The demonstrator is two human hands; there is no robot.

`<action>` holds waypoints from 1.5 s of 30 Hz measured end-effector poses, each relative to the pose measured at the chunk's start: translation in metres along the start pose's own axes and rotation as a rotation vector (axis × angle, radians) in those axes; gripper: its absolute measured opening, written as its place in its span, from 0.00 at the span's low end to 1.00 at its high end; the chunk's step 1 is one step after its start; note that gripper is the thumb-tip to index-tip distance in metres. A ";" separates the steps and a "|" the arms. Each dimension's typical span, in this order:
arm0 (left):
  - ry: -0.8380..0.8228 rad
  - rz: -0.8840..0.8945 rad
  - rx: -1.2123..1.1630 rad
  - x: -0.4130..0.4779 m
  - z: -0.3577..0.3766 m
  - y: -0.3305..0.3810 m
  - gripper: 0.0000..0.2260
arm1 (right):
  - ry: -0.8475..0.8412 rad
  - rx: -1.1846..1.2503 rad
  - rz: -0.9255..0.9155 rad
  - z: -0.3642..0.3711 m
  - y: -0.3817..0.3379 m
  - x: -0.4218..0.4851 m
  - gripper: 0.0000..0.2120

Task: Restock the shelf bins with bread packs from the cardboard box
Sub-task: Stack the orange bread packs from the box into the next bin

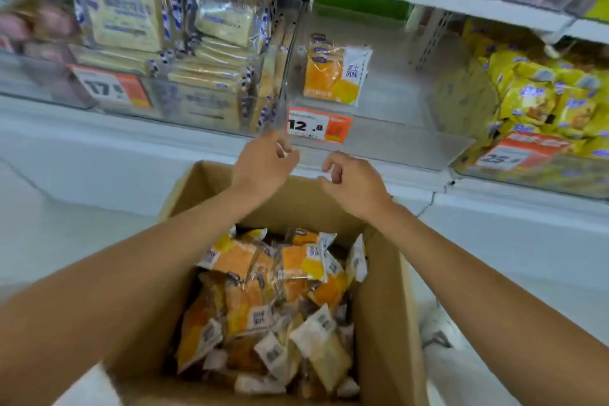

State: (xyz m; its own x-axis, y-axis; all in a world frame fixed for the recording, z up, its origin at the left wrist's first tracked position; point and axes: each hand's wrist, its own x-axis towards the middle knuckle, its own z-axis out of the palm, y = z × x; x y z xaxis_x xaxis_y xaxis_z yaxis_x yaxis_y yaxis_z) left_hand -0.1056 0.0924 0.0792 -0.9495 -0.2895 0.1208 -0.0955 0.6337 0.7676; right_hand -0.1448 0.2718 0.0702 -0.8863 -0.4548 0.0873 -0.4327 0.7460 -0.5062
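The cardboard box point(385, 306) stands open at 6 o'clock, heaped with orange-and-white bread packs point(296, 267) lying at all angles. Both bare forearms reach over it toward 12 o'clock.

The left hand point(263, 165) hangs above the box's far edge, its fingers loosely curled and gripping no pack. Its fingertips lie right at the front corner of the clear shelf bin point(379, 138), but whether they touch the plastic cannot be told. The right hand point(352, 188), just beside it toward 3 o'clock, is also loosely curled and holds nothing.

At 12 o'clock, inside that bin, a single orange bread pack point(333, 76) stands upright against the left wall, with bare shelf beside it. An orange price tag point(318, 125) reading 12.8 is on the bin's front, below the pack.

At 10 o'clock a neighbouring bin is packed with pale sandwich packs point(122, 10). At 2 o'clock another bin holds yellow snack packs point(543, 92).
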 end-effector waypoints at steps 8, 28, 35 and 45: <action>-0.326 -0.427 0.020 -0.067 0.027 -0.135 0.04 | -0.513 0.166 0.635 0.154 0.108 -0.081 0.25; -0.497 -1.015 -0.756 -0.084 0.053 -0.144 0.24 | -0.659 1.072 0.724 0.123 0.068 -0.087 0.21; -0.263 -1.033 -0.604 -0.107 0.036 -0.163 0.10 | -0.850 0.110 0.652 0.176 0.086 -0.139 0.42; -0.042 -0.843 -0.627 -0.091 0.017 -0.161 0.10 | -0.428 0.332 0.364 0.195 0.078 -0.067 0.31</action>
State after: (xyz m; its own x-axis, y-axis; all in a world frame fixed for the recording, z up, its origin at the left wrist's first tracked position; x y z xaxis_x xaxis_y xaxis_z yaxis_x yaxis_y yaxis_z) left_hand -0.0085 0.0285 -0.0661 -0.6583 -0.4316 -0.6167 -0.5698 -0.2496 0.7830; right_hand -0.0868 0.2662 -0.1423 -0.7926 -0.4063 -0.4547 0.0173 0.7304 -0.6828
